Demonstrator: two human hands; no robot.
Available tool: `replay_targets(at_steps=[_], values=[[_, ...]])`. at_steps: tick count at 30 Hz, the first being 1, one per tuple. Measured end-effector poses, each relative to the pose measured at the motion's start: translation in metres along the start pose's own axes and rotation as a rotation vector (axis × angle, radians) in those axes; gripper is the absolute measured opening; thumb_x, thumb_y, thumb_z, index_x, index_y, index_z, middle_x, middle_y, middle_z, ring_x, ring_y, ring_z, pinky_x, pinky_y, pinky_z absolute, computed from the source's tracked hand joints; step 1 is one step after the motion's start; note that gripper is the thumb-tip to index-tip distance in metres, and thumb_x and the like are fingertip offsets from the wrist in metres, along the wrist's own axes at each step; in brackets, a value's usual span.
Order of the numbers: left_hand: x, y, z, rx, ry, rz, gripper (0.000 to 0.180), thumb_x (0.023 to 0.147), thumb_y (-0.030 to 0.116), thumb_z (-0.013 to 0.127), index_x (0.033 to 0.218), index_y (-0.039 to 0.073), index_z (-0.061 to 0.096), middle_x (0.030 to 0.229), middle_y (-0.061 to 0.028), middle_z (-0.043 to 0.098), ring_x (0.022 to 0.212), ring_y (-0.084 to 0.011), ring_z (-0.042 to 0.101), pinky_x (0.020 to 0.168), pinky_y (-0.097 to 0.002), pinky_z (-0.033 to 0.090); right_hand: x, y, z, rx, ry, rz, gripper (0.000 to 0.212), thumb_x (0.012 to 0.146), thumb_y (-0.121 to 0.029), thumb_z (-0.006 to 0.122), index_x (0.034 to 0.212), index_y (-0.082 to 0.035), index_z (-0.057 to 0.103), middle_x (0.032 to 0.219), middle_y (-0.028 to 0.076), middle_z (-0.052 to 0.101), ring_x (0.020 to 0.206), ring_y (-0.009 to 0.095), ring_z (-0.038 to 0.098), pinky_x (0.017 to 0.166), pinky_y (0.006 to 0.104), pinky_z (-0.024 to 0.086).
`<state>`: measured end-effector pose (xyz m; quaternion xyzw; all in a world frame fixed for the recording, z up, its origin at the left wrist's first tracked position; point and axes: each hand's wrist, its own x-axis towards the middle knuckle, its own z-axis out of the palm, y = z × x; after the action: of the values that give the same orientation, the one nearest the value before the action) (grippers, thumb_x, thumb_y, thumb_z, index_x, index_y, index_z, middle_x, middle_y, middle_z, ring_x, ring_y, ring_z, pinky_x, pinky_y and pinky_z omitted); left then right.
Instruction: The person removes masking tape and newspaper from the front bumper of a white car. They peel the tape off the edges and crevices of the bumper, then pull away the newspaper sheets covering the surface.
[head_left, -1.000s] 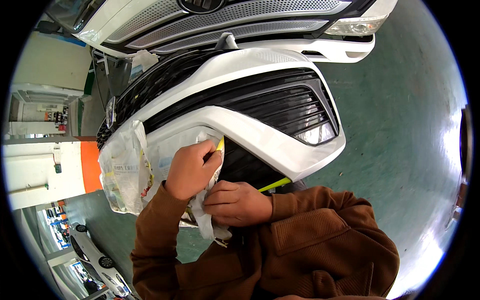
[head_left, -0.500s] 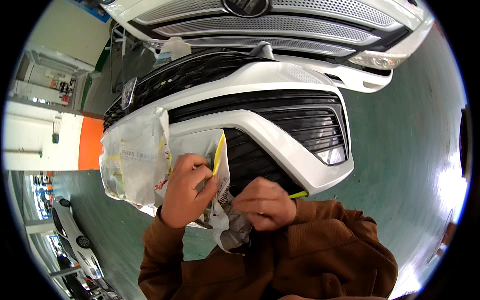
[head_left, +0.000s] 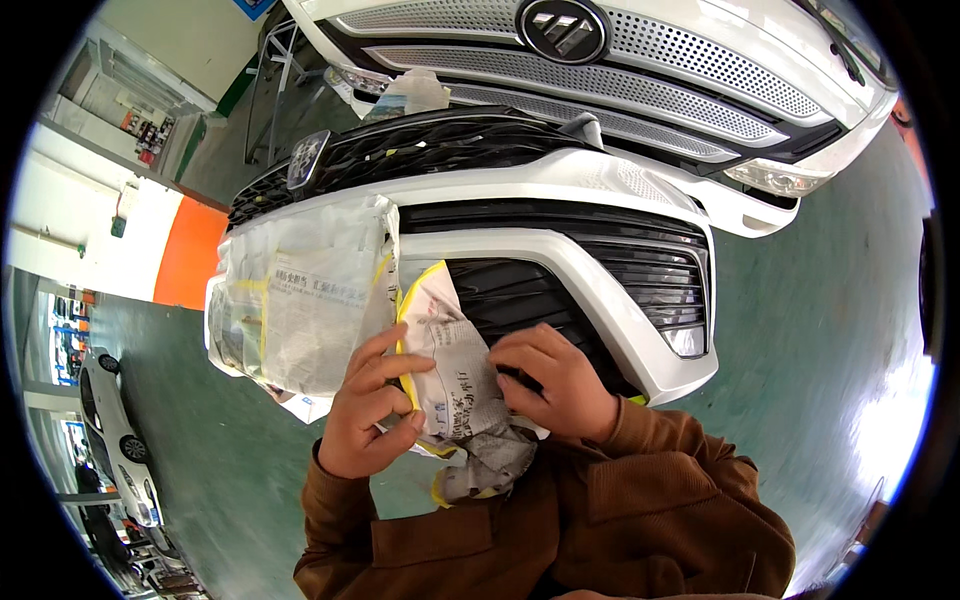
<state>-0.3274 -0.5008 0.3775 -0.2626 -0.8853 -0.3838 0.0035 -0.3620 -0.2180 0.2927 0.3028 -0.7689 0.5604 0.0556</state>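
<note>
Both forearms, in brown sleeves, rise from the lower centre of the frame. The left hand (head_left: 372, 410) sits left of centre, fingers curled in a pinching grip. The right hand (head_left: 553, 382), just beside it, lies knuckles up, fingers bent, apparently pressing down.
</note>
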Motion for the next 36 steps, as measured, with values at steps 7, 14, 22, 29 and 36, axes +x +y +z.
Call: replay_targets(at_steps=[7,14,22,29,36], values=[[-0.015,-0.007,-0.003,-0.156,-0.103,0.064,0.025,0.085,0.016,0.088,0.084,0.009,0.064,0.125,-0.0111,0.075,0.116,-0.0344,0.067,0.102,-0.0484,0.047,0.072,0.002,0.033,-0.132,-0.16,-0.013,0.06,0.098,-0.031,0.072,0.148,-0.001,0.057,0.146,0.025,0.057,0.128,0.045,0.056,0.113,0.0493,0.047],[-0.041,-0.01,-0.039,-0.223,-0.243,0.085,0.033,0.081,0.025,0.094,0.087,0.009,0.066,0.118,-0.0136,0.08,0.108,-0.0374,0.075,0.095,-0.045,0.051,0.069,-0.015,0.081,-0.031,-0.28,-0.031,0.074,0.096,-0.036,0.076,0.156,-0.001,0.051,0.164,0.036,0.039,0.134,0.05,0.053,0.118,0.0517,0.043],[-0.045,0.002,-0.073,-0.027,0.013,-0.056,0.046,0.076,0.035,0.098,0.094,0.004,0.068,0.098,-0.0111,0.076,0.086,-0.0313,0.069,0.085,-0.0421,0.053,0.074,-0.043,0.101,0.43,-0.156,0.14,0.082,0.1,-0.036,0.078,0.164,-0.001,0.04,0.167,0.041,0.032,0.153,0.058,0.037,0.125,0.052,0.038],[-0.053,-0.033,-0.109,-0.117,0.136,-0.374,0.031,0.076,0.014,0.088,0.092,0.002,0.065,0.089,-0.0055,0.066,0.086,-0.017,0.063,0.079,-0.0307,0.05,0.043,-0.057,0.11,0.442,-0.179,0.031,0.086,0.102,-0.037,0.075,0.166,0.003,0.032,0.165,0.039,0.036,0.151,0.053,0.043,0.123,0.0501,0.041],[-0.062,-0.128,-0.144,0.008,0.257,-0.402,0.017,0.089,0.005,0.078,0.089,0.0,0.061,0.084,-0.0017,0.059,0.083,-0.012,0.055,0.08,-0.0278,0.046,0.005,-0.069,0.085,0.287,-0.56,0.167,0.083,0.101,-0.037,0.076,0.164,0.001,0.038,0.146,0.031,0.061,0.13,0.046,0.063,0.113,0.0479,0.05]])
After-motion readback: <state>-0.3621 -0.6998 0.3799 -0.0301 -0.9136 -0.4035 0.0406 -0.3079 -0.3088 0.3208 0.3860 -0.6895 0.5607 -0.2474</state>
